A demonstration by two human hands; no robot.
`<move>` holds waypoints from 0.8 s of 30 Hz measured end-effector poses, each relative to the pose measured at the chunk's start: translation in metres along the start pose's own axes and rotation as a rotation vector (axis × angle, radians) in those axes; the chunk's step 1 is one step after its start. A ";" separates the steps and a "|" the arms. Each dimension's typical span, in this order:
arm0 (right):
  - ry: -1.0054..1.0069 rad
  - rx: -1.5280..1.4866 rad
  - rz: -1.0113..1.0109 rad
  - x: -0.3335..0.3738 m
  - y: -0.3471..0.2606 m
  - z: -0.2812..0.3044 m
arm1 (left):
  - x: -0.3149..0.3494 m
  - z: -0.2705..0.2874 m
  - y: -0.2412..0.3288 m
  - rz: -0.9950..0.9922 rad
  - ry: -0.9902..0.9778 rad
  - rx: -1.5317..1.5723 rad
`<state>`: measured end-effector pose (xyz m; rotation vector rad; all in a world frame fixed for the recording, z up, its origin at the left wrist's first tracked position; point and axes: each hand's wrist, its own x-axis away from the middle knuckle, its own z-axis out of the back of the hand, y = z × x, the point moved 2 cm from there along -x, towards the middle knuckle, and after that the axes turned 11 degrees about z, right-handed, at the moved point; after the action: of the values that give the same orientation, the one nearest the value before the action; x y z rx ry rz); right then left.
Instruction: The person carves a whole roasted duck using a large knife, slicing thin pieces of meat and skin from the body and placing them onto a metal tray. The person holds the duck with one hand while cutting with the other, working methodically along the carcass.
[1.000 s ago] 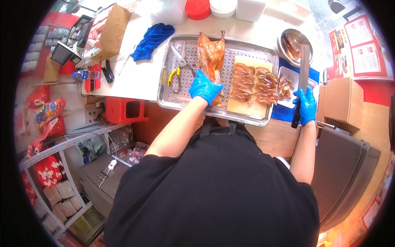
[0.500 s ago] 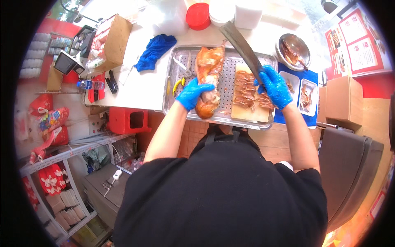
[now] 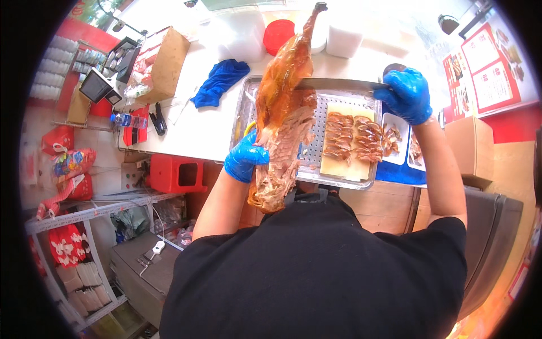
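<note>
My left hand (image 3: pixel 246 159), in a blue glove, is wrapped round the side of a roast duck (image 3: pixel 282 107). The bird is raised off the tray, its leg end pointing away from me and its paler, cut flesh nearer. My right hand (image 3: pixel 407 96), also gloved, grips the handle of a long knife (image 3: pixel 344 85). That blade reaches left to the duck, its tip end touching or just behind the bird. Below lies a perforated metal tray (image 3: pixel 320 110) with a yellowish board (image 3: pixel 335 168) in it. Sliced meat (image 3: pixel 339 135) sits on the board in two rows.
A blue cloth (image 3: pixel 220 83) lies on the white counter to the left. White trays (image 3: pixel 394 121) with meat pieces stand right of the metal tray, over a blue cloth. At the back are a red lid (image 3: pixel 279 35) and white containers. A red stool (image 3: pixel 178 173) is below left.
The duck has been lifted off the tray and tilted up toward me by my left hand. My right hand has moved right, and the knife has swung from slanting to nearly level against the duck.
</note>
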<state>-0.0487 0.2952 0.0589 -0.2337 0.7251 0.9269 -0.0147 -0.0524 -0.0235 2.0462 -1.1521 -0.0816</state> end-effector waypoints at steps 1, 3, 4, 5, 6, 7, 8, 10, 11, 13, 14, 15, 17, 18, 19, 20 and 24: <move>-0.026 -0.010 0.002 0.002 0.008 0.001 | -0.001 -0.006 0.003 0.019 -0.015 0.012; -0.039 -0.060 0.018 -0.009 0.004 -0.001 | -0.007 -0.015 0.006 0.079 -0.024 -0.005; -0.025 -0.097 0.041 -0.027 -0.007 -0.005 | -0.011 -0.017 0.003 0.120 -0.020 -0.033; -0.037 -0.072 0.111 -0.034 -0.014 -0.015 | -0.016 -0.016 0.000 0.069 0.058 -0.102; -0.041 -0.134 0.140 -0.043 -0.024 -0.027 | -0.018 -0.011 -0.001 0.072 0.031 -0.098; -0.064 -0.117 0.101 -0.042 -0.027 -0.029 | -0.019 -0.007 -0.003 0.076 0.005 -0.094; -0.089 -0.100 0.062 -0.039 -0.027 -0.032 | -0.017 -0.017 0.000 0.070 -0.054 -0.018; -0.138 -0.115 -0.005 -0.018 -0.016 -0.033 | -0.013 -0.022 0.001 0.107 -0.111 0.096; -0.160 -0.131 -0.036 -0.014 -0.016 -0.032 | -0.015 -0.014 -0.003 0.107 -0.122 0.078; -0.061 -0.159 -0.063 -0.018 -0.025 -0.038 | -0.021 -0.005 -0.013 0.105 -0.140 0.113; -0.013 -0.171 -0.076 -0.023 -0.030 -0.041 | -0.027 -0.006 -0.020 0.102 -0.150 0.166; 0.030 -0.176 -0.092 -0.023 -0.032 -0.049 | -0.033 -0.007 -0.022 0.102 -0.167 0.213; 0.041 -0.156 -0.092 -0.029 -0.037 -0.046 | -0.034 -0.008 -0.017 0.105 -0.160 0.160; 0.022 -0.156 -0.066 -0.037 -0.037 -0.036 | -0.031 -0.009 -0.012 0.104 -0.152 0.134; 0.001 -0.122 -0.052 -0.040 -0.037 -0.026 | -0.028 -0.010 -0.007 0.103 -0.144 0.107; -0.019 -0.088 -0.039 -0.040 -0.036 -0.018 | -0.024 -0.011 -0.002 0.103 -0.137 0.081; 0.057 -0.124 -0.014 -0.048 -0.047 -0.030 | -0.028 -0.009 -0.009 0.111 -0.115 0.065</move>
<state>-0.0441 0.2223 0.0624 -0.3754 0.7186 0.9556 -0.0211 -0.0233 -0.0315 2.0520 -1.3531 -0.1092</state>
